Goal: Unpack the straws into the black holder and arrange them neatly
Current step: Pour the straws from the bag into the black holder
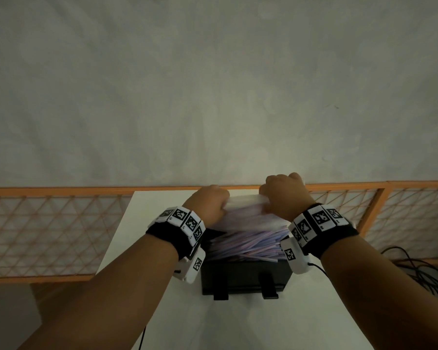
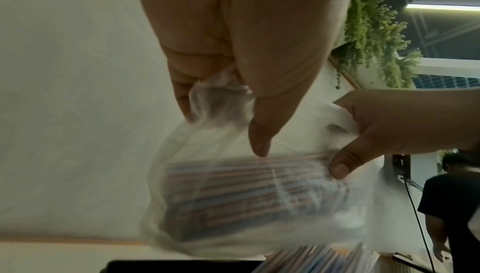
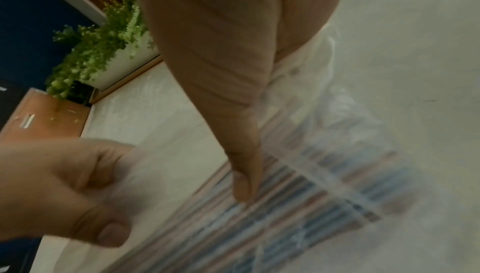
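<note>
Bag (image 1: 243,210): clear, gripped by left hand (image 1: 209,203) and right hand (image 1: 283,195), straws (image 1: 245,246) spilling into holder (image 1: 245,276).

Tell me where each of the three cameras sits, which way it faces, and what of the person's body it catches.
Head: worn on the head, looking down at the black holder on the white table; both forearms, left hand, right hand.
Left wrist: looks along the left hand at the clear bag of straws; the right hand too.
Right wrist: looks along the right hand's thumb at the bag; the left hand too.
Shared: both hands gripping the bag.
</note>
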A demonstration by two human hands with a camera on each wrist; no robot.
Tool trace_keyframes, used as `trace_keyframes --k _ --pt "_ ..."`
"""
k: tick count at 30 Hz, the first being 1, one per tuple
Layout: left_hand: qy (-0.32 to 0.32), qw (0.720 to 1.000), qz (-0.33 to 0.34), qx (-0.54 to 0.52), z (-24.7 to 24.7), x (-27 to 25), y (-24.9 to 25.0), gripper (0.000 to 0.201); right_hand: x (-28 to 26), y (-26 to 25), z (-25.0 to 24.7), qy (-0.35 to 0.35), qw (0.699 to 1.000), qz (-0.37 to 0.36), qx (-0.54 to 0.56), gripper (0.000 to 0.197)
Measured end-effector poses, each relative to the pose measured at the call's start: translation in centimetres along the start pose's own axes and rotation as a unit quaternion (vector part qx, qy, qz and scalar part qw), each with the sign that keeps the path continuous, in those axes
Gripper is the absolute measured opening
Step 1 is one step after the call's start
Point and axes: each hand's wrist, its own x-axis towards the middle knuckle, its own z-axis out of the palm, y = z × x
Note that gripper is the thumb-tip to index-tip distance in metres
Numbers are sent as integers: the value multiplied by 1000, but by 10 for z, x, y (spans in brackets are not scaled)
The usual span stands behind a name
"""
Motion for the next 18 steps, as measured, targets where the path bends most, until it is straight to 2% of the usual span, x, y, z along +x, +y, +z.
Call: trace_keyframes --k 1,2,5,6,9,11,12,15,18 --pt "-1 1000 3 -1 2 -1 -2 1 0 2 1 6 1000 19 9 36" --pt "-7 1000 -3 -12 3 -3 -5 6 0 5 2 9 999 38 31 33" --pt "-9 998 -20 -66 7 -4 -13 12 0 13 4 11 990 68 122 34" --pt "2 996 -25 -81 8 -4 -14 14 0 15 4 7 987 68 145 33" --pt "50 991 -31 -121 9 -1 -15 12 -2 12 2 4 987 41 154 9" --pt "51 989 -24 -136 9 0 -12 5 -3 11 1 17 983 41 180 17" --pt "42 987 -22 -151 9 0 -10 9 -3 12 0 34 976 48 211 21" --pt "13 980 -22 -199 10 1 -6 39 -2 13 -2 104 964 44 242 30" --pt "12 984 -15 -176 12 3 -9 53 3 15 0 125 959 49 249 25"
